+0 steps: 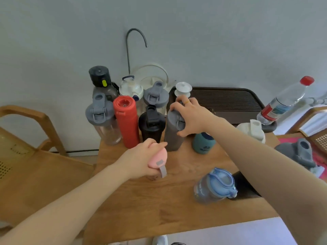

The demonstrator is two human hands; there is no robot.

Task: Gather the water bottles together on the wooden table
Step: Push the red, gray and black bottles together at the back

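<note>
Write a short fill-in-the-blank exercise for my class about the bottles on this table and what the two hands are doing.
1. The left hand grips a bottle with a ____ lid.
2. The right hand holds the top of the ____ bottle.
3. The red bottle stands directly left of the ____ bottle.
4. The clear bottle at far right has a ____ cap.

Missing words: pink; grey; black; red

Thirteen water bottles (128,121) stand about the one wooden table (159,200) (a clear disposable one (283,103) among them), with two wooden chairs (35,156) and one slatted tea tray (224,101).
</note>
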